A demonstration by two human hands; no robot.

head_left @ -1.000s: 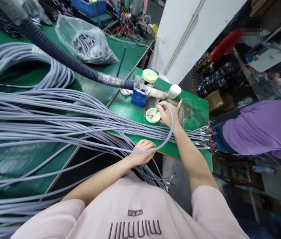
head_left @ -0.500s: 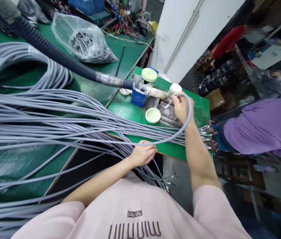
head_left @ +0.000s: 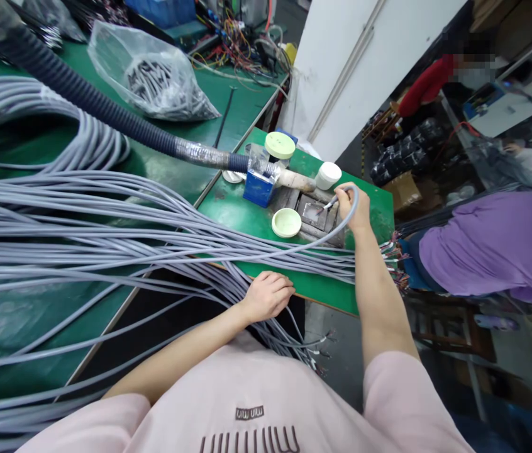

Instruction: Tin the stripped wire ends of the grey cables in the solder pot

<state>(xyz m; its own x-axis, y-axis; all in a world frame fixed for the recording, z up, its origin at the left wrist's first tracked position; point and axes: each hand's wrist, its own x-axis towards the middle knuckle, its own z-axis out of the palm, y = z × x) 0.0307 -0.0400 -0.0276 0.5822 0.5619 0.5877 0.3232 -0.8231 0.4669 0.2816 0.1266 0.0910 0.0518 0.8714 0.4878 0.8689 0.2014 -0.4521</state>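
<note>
Pinched in my right hand [head_left: 353, 204] is a grey cable [head_left: 327, 239], bent in a loop, its stripped wire end pointing down-left over a small square metal plate [head_left: 313, 214] in a dirty, dark frame. A shallow round pale-green dish [head_left: 287, 223] lies just left of that plate. My left hand [head_left: 270, 294] rests at the bench's front edge beside the grey cables [head_left: 228, 236], its fingers curled and close together. Whatever is under those fingers is hidden. More cable ends [head_left: 315, 355] hang below the edge, close to this hand.
A ribbed hose [head_left: 153, 135] runs to a nozzle beside a blue box [head_left: 259, 185]. Behind stand a pale-green-lidded jar [head_left: 280, 146] and a white tub [head_left: 328, 175]. A cable coil [head_left: 82, 141] and plastic bag [head_left: 153, 78] lie left. A person in purple [head_left: 497, 242] is at right.
My right hand has moved slightly, and the wire end has shifted from beside the pale-green dish to over the metal plate. The cable's loop is smaller. My left hand stays at the edge.
</note>
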